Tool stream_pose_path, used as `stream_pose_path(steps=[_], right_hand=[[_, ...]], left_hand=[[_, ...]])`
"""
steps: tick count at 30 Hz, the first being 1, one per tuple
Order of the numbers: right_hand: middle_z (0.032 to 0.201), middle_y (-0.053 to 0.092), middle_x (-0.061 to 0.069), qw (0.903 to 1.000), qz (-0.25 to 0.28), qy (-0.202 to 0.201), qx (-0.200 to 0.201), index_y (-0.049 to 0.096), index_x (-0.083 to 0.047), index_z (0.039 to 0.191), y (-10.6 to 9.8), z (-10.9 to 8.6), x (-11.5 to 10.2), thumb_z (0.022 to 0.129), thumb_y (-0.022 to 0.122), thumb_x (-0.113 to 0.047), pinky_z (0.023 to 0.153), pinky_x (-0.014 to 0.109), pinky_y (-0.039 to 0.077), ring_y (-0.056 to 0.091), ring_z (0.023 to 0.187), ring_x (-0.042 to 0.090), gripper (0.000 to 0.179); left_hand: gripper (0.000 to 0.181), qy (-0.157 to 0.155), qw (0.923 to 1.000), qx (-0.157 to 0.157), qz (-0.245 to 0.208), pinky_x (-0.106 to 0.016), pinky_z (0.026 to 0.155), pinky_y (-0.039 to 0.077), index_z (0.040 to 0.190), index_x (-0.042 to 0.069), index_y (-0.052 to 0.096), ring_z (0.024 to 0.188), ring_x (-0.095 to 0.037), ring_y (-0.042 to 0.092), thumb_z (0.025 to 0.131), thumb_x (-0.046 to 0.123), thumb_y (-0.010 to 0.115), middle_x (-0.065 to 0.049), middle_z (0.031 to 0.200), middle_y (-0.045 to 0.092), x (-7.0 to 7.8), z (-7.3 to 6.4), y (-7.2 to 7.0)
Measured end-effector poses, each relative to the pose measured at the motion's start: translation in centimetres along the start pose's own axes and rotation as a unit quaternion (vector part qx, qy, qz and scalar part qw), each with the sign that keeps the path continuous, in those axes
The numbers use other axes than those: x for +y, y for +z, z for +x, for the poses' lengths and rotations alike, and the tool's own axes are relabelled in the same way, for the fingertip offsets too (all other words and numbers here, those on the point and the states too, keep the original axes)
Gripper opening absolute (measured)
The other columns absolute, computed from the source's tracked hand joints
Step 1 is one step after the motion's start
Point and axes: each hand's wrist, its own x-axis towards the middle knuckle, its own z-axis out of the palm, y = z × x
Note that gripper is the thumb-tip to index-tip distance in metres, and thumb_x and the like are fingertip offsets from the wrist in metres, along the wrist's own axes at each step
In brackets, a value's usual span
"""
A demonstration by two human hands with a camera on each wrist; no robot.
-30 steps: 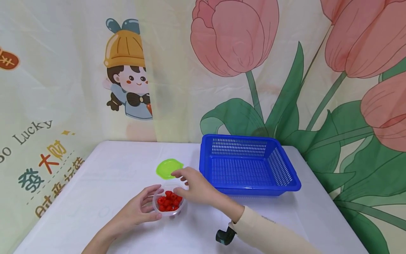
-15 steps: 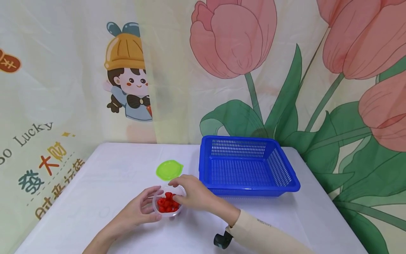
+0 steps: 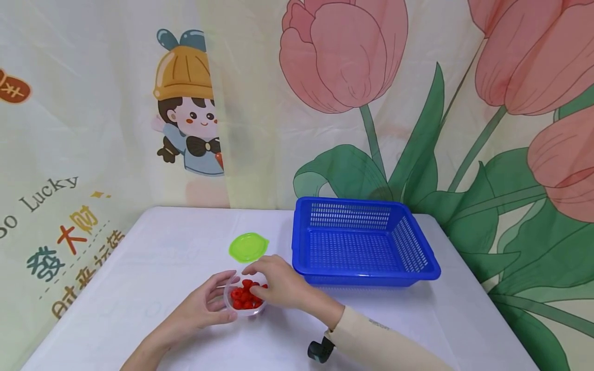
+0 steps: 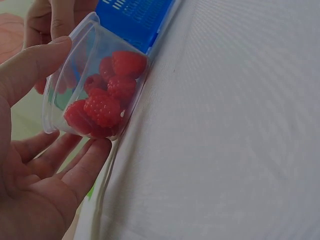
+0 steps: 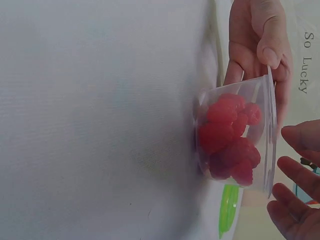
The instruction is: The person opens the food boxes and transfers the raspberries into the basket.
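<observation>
A small clear plastic tub (image 4: pixel 89 52) of red raspberries (image 3: pixel 243 298) stands on the white table, near its middle in the head view. My left hand (image 3: pixel 206 303) holds it from the left, thumb at the rim and fingers round the other side. Over the tub's mouth hovers my right hand (image 3: pixel 282 282), thumb and fingers spread apart. In the right wrist view its fingertips (image 5: pixel 292 167) are right by the rim, with no berry showing between them. Just behind the tub lies a bright green lid (image 3: pixel 249 247), flat on the table.
A blue perforated plastic basket (image 3: pixel 371 276) sits at the back right of the tub, with nothing visible inside it. Behind the table (image 3: pixel 176 242) hangs a printed cloth with tulips and a cartoon figure. A black wrist device (image 3: pixel 320 351) is below the right sleeve.
My right hand has come down and slightly left, from beside the lid to over the tub's mouth. The left hand and the tub have stayed in place.
</observation>
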Motion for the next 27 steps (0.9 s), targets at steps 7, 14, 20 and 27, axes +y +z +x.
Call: stream_pose_path(steps=[7, 14, 20, 27], right_hand=[[0.123, 0.075, -0.007, 0.9995, -0.002, -0.030, -0.013, 0.076, -0.020, 0.130, 0.7, 0.8, 0.2, 0.096, 0.081, -0.017, 0.095, 0.018, 0.051, 0.064, 0.115, 0.011, 0.035], [0.114, 0.076, -0.006, 0.9982, -0.036, -0.045, -0.016, 0.077, -0.022, 0.130, 1.2, 0.8, 0.4, 0.096, 0.081, -0.020, 0.087, 0.015, 0.047, 0.063, 0.105, 0.009, 0.035], [0.108, 0.075, -0.008, 0.9981, -0.043, -0.041, -0.014, 0.079, -0.023, 0.126, 1.7, 0.9, 0.5, 0.095, 0.083, -0.023, 0.083, 0.014, 0.042, 0.054, 0.101, 0.005, 0.032], [0.109, 0.072, -0.010, 0.9981, -0.047, -0.037, -0.015, 0.080, -0.026, 0.124, 2.7, 1.3, 0.5, 0.094, 0.084, -0.026, 0.083, 0.013, 0.044, 0.054, 0.103, 0.005, 0.031]], left_hand=[[0.090, 0.005, 0.9999, -0.006, -0.010, -0.028, 0.102, 0.057, 0.163, 0.013, 0.032, 0.141, -0.042, 0.054, 0.091, 0.013, 0.085, -0.023, 0.159, 0.044, -0.1, 0.1, 0.0], [0.092, -0.007, 0.9999, -0.006, -0.008, -0.029, 0.101, 0.058, 0.164, 0.011, 0.029, 0.142, -0.043, 0.054, 0.091, 0.015, 0.085, -0.025, 0.160, 0.043, 0.2, 0.1, 0.1], [0.092, -0.009, 0.9998, -0.009, -0.013, -0.029, 0.101, 0.058, 0.165, 0.011, 0.029, 0.141, -0.043, 0.055, 0.091, 0.014, 0.085, -0.025, 0.159, 0.043, 0.2, 0.1, 0.1], [0.092, -0.004, 0.9998, -0.008, -0.017, -0.028, 0.101, 0.057, 0.164, 0.012, 0.029, 0.141, -0.043, 0.055, 0.091, 0.012, 0.085, -0.025, 0.159, 0.042, -0.1, 0.2, 0.1]])
